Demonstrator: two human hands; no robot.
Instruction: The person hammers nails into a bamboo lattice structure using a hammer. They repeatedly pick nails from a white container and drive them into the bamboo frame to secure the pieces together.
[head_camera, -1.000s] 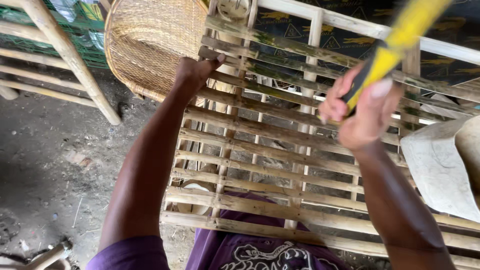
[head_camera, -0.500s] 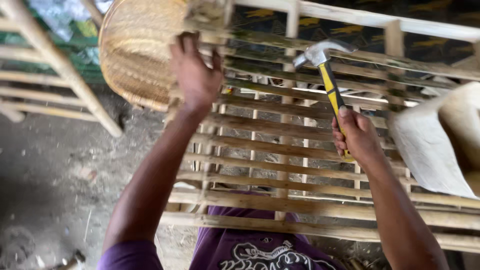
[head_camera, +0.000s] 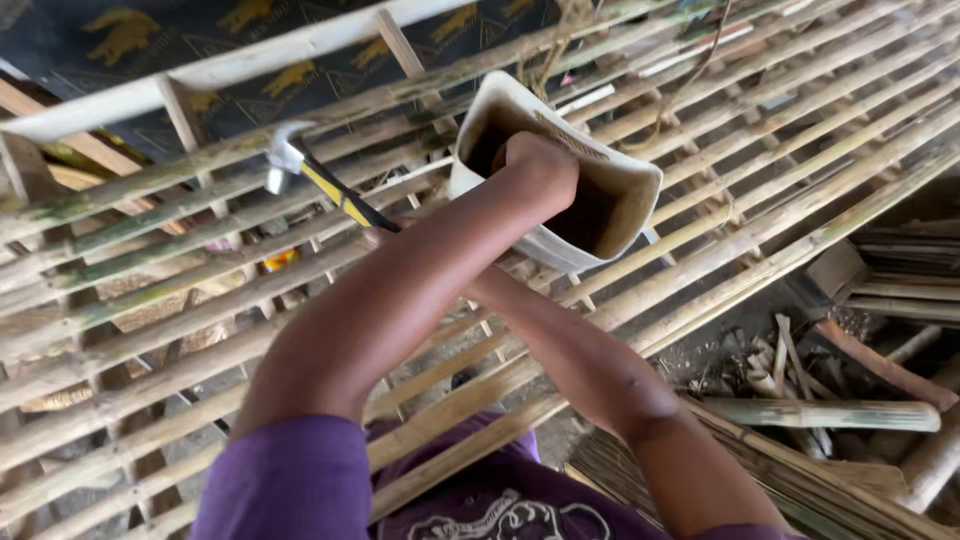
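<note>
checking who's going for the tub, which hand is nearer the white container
Left. The left hand is at the white container's open mouth, reaching in. The right arm passes under the left forearm toward the hammer handle, left of the container; its hand is hidden.

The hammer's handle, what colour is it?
The hammer's handle is yellow with black, below a silvery metal head; it shows in the head view, the only one.

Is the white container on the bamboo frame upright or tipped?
Tipped: the white container lies on the bamboo frame with its open mouth facing the camera, and the left hand reaches inside. Its contents cannot be seen.
</note>
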